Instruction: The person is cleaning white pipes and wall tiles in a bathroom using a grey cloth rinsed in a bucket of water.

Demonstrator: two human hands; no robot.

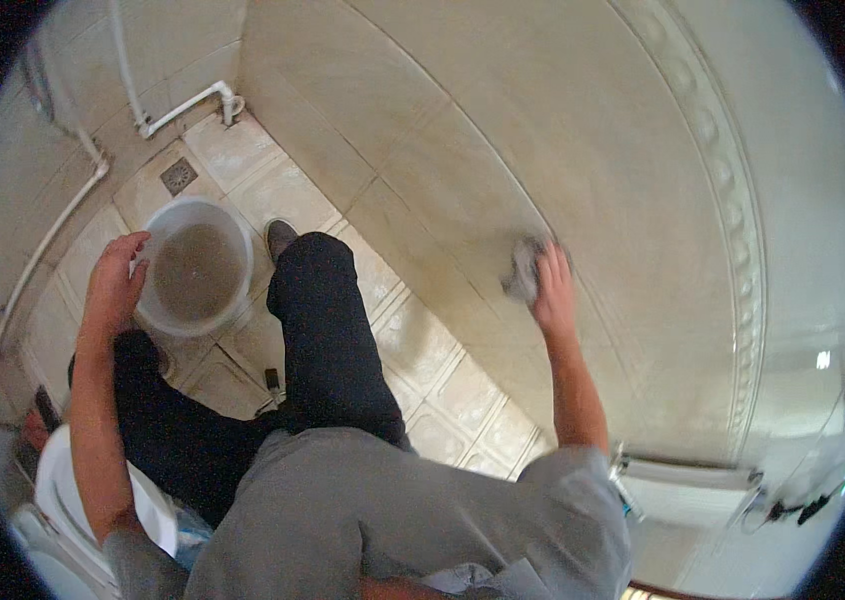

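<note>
My right hand presses a grey cloth against the beige tiled wall; the cloth is blurred and partly hidden by the fingers. To the left, my left hand hangs beside the rim of a white plastic bucket, with its fingers apart and nothing in them. Murky grey-brown water fills part of the bucket, which stands on the tiled floor. Whether the left fingertips touch the rim, I cannot tell.
A square floor drain lies beyond the bucket. White pipes run along the far and left walls. A white toilet is behind my left arm. On the right wall hangs a white fixture. My shoe rests near the bucket.
</note>
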